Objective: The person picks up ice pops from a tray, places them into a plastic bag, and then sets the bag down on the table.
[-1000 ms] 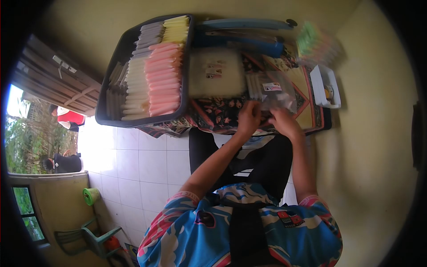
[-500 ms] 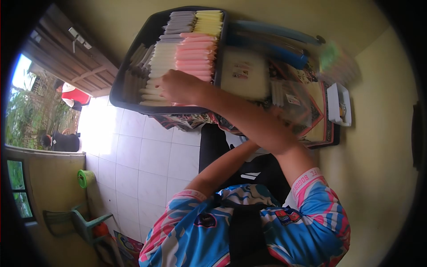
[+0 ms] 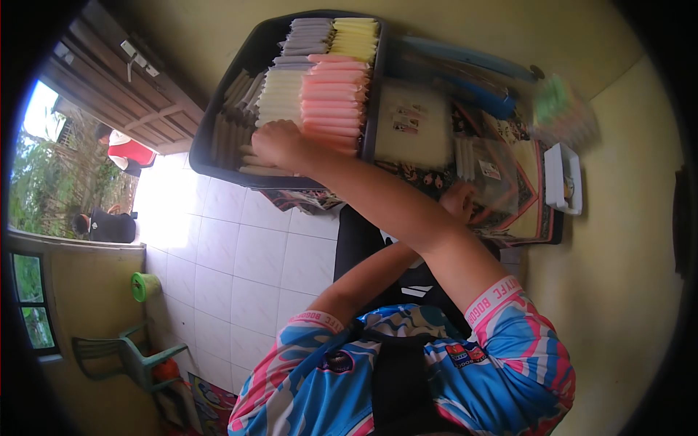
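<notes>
My right arm crosses over my left. My right hand point(image 3: 276, 143) is in the dark tray point(image 3: 198, 149), its fingers curled down at the lower end of a row of white packets point(image 3: 282, 98); what they hold is hidden. Beside it lie stacked pink packets point(image 3: 333, 102), with yellow packets point(image 3: 354, 39) and greyish-purple packets point(image 3: 308, 36) farther up. My left hand point(image 3: 458, 200) is closed at the lower edge of a clear plastic bag point(image 3: 502, 174), which has a small label and slim white packets at its left side.
Right of the tray is a whitish stack with labels point(image 3: 414, 129). Farther right are a blue object point(image 3: 494, 102), blurred green-topped packs point(image 3: 560, 105) and a white box point(image 3: 563, 178). Two people are outside the door point(image 3: 131, 149), point(image 3: 113, 225). A green chair point(image 3: 134, 360) stands lower left.
The view has shifted slightly, moving the scene rightward. My right hand has moved a little left relative to the tray. My left hand shows more clearly by the clear bag.
</notes>
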### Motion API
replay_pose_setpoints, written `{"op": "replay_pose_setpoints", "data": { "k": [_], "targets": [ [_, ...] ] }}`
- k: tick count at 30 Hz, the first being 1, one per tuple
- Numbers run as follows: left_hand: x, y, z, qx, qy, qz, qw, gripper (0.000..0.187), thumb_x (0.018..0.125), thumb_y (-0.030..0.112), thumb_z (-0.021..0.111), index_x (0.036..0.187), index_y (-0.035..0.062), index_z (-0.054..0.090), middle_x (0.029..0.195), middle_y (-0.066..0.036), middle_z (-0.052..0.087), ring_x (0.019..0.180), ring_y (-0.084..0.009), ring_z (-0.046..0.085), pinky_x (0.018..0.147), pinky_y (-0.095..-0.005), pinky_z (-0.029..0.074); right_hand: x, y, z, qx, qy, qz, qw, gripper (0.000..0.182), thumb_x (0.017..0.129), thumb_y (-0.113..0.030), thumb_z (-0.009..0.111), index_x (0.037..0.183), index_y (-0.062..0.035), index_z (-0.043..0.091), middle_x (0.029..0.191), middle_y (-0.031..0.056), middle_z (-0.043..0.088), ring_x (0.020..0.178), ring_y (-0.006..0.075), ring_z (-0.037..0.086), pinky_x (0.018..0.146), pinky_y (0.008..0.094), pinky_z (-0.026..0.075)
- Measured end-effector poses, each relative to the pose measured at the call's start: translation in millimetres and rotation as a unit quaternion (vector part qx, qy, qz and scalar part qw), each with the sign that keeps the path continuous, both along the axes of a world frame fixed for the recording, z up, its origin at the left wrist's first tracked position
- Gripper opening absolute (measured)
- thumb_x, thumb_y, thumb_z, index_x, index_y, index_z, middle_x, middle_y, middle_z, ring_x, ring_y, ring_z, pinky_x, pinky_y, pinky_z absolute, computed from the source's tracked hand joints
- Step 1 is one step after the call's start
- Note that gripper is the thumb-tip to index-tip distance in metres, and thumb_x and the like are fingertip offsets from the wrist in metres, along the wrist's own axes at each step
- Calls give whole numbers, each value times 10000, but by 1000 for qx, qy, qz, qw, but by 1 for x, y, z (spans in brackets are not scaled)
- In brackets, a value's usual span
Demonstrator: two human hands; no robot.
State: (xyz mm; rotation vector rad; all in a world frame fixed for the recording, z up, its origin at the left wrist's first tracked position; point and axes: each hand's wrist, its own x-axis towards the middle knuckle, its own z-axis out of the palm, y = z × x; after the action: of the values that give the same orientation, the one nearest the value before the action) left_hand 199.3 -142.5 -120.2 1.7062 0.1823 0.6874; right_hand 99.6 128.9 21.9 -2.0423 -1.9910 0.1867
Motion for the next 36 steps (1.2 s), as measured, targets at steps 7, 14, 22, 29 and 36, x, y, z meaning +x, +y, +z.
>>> {"op": "replay_pose_setpoints", "data": {
  "k": [7, 14, 22, 29, 36],
  "targets": [
    [4, 2, -7, 65, -35, 19, 997, 173, 836, -55, 584, 999, 3, 587, 911, -162, 583, 752, -302, 668, 611, -373, 526, -7, 3, -9, 5, 7, 34, 999, 140, 790, -139, 645, 851, -64, 747, 915, 123, 725, 894, 272, 705, 727, 401, 560],
    [-3, 2, 11, -2, 22, -13, 1000, 147, 842, -43, 599, 983, -1, 594, 887, -170, 583, 776, -320, 653, 662, -381, 510, 12, 0, 5, -25, 62, 55, 996, 122, 762, -90, 647, 818, -30, 737, 879, 167, 715, 878, 320, 703, 732, 416, 566],
    [-2, 2, 8, 24, 9, -1, 1000, 123, 846, -31, 603, 964, -1, 595, 890, -168, 579, 775, -329, 636, 671, -386, 494, -1, -8, 1, 4, 94, 34, 995, 184, 834, -170, 644, 885, -18, 733, 945, 171, 715, 900, 326, 697, 790, 426, 555],
    [-2, 3, 6, 21, 11, -10, 1000, 154, 831, -33, 609, 981, 1, 602, 900, -169, 577, 789, -331, 636, 684, -398, 496, 0, -7, 4, -13, 83, 46, 995, 215, 862, -216, 633, 884, -26, 731, 949, 178, 714, 909, 317, 697, 809, 423, 552],
    [1, 3, 4, 54, 11, -7, 998, 167, 819, -32, 616, 982, 5, 607, 903, -162, 588, 804, -330, 644, 685, -395, 507, 9, 2, 14, 13, 162, 11, 987, 192, 757, -78, 651, 908, 27, 704, 940, 216, 705, 910, 334, 693, 819, 406, 547]
  ]
}}
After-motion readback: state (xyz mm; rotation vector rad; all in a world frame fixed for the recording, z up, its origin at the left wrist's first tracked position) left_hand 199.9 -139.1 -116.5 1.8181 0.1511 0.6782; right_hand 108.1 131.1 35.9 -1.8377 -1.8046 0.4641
